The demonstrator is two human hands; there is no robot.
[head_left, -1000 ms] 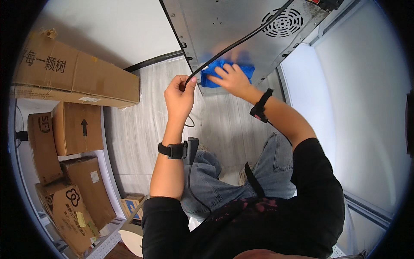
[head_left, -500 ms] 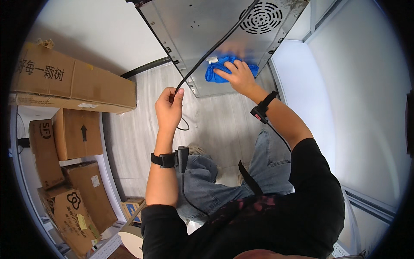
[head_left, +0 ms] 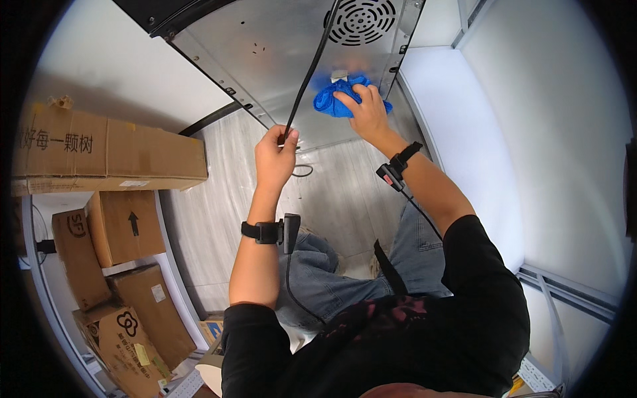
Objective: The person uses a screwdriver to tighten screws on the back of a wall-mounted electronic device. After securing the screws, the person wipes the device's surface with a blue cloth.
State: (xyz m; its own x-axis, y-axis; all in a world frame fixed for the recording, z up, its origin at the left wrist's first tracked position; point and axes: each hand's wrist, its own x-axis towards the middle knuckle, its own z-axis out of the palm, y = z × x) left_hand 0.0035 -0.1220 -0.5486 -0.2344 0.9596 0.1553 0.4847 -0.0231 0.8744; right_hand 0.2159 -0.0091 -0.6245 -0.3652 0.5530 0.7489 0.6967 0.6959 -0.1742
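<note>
Against metal panel [head_left: 265,46]: right hand [head_left: 367,111] fingers pressing blue cloth [head_left: 335,99], left hand [head_left: 275,158] clamped on black cable [head_left: 310,69] (brown boxes [head_left: 99,149] at left).

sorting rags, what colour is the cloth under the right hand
Blue cloth, clearest in the head view.

Metal panel [head_left: 279,60]: bare sheet steel, brushed matt grey with a soft sheen, smooth, small screws along the edge. Round vent grille [head_left: 361,20] punched in the same metal. Cable [head_left: 312,73]: black rubbery sheath, smooth, slight gloss, pinched by the left hand [head_left: 275,159]. Cloth [head_left: 342,96]: bright blue fabric, soft, crumpled, matt, under the right hand [head_left: 365,113]. Wrist straps: black matt webbing with hard black plastic units. Floor [head_left: 219,199]: pale grey wood-grain boards, low sheen. Cardboard boxes [head_left: 106,156] at left: brown corrugated paper, matt, rough, some taped. Jeans: blue denim, matt. Shirt: black knit, matt. Right wall: white, smooth, faintly glossy.
</note>
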